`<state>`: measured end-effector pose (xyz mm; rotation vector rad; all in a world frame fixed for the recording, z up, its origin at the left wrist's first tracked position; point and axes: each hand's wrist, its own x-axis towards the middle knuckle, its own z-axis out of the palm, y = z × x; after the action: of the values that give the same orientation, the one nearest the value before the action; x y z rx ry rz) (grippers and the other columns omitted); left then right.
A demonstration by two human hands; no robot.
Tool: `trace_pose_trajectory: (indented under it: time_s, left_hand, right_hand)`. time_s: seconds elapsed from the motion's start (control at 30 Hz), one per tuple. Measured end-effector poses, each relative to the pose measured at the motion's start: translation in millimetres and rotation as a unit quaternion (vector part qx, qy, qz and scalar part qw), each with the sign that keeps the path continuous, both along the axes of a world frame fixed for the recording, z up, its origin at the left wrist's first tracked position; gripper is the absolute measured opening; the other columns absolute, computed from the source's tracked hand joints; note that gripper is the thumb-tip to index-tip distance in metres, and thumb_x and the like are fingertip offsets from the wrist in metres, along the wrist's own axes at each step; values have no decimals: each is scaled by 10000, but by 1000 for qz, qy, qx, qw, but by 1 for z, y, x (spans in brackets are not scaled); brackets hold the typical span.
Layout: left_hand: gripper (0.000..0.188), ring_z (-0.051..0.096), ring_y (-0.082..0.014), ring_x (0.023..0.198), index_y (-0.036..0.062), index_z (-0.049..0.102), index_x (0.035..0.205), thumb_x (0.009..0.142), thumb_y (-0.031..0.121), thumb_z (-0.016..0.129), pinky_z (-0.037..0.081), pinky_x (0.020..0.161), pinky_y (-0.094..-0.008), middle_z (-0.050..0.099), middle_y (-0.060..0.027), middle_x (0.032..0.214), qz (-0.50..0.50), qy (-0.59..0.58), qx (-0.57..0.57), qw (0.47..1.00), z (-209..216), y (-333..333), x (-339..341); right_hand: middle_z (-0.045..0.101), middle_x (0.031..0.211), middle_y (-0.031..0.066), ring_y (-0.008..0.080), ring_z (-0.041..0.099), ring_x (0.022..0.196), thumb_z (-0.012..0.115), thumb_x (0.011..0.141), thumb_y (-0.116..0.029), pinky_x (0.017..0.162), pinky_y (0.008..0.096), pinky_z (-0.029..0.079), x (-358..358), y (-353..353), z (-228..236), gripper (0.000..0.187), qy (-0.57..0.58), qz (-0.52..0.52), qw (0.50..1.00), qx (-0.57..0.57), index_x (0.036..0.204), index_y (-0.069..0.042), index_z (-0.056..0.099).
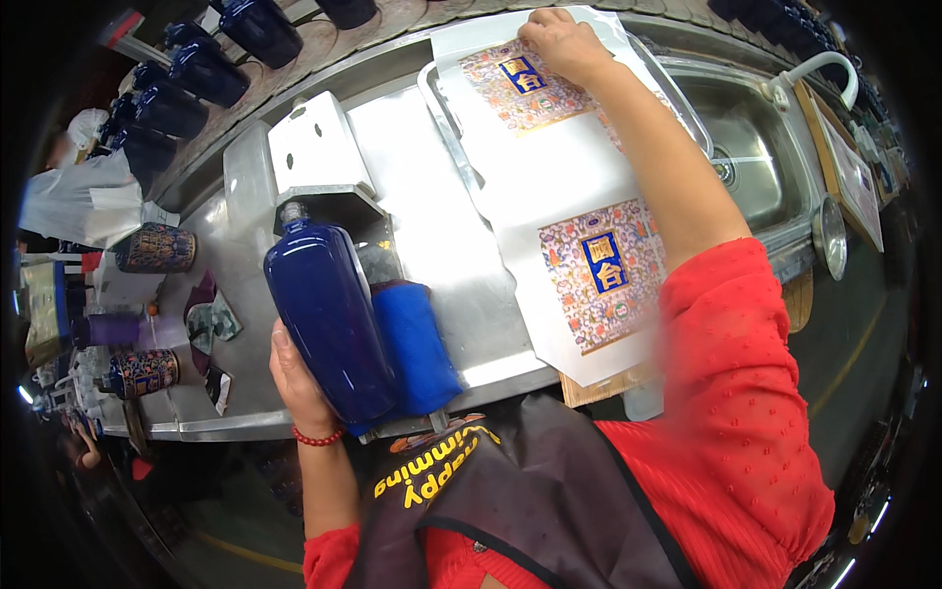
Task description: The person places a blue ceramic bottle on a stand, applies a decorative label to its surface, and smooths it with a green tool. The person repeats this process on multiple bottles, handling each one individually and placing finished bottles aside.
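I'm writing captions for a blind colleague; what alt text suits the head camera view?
A person's left hand rests against a dark blue bottle, beside a brighter blue pad, while the right hand is at the far end of white sheets with floral panels. A metal sink is at right; more blue bottles stand at upper left.

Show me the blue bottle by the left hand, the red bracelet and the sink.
Blue bottle point(332, 324): head view, middle of its body.
Red bracelet point(319, 441): head view, its visible beads.
Sink point(758, 120): head view, bare basin floor.
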<state>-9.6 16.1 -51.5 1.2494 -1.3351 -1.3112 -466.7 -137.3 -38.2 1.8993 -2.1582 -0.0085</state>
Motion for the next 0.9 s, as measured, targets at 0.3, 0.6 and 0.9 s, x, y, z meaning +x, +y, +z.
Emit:
trace_pose_trajectory:
  time_s: [0.3, 0.6, 0.9]
  left_hand:
    - [527, 607, -136, 916, -29, 565, 1217, 1095, 417, 313, 490, 826, -267, 647, -79, 1047, 2, -20, -4, 1000, 0, -1, 1]
    - [536, 611, -146, 928, -36, 561, 1229, 1096, 416, 307, 492, 840, -276, 651, -90, 1066, -11, -18, -10, 1000, -1, -2, 3]
    - [536, 621, -149, 950, -41, 552, 1269, 1100, 402, 303, 500, 857, -284, 657, -98, 1089, -16, -1, -15, 1000, -1, -2, 2]
  right_hand:
    - [478, 1450, 204, 424, 441, 1339, 734, 806, -465, 1088, 485, 414, -41, -55, -9, 669, -47, 87, 994, 54, 1356, -115, 583]
    - [563, 1201, 190, 386, 555, 1125, 763, 814, -436, 934, 484, 481, -63, -78, -19, 470, -122, 108, 985, 55, 1045, -44, 646]
    - [555, 1166, 177, 368, 531, 1121, 792, 798, -364, 958, 457, 461, -79, -86, -31, 417, -154, 142, 978, 19, 1025, -44, 653]
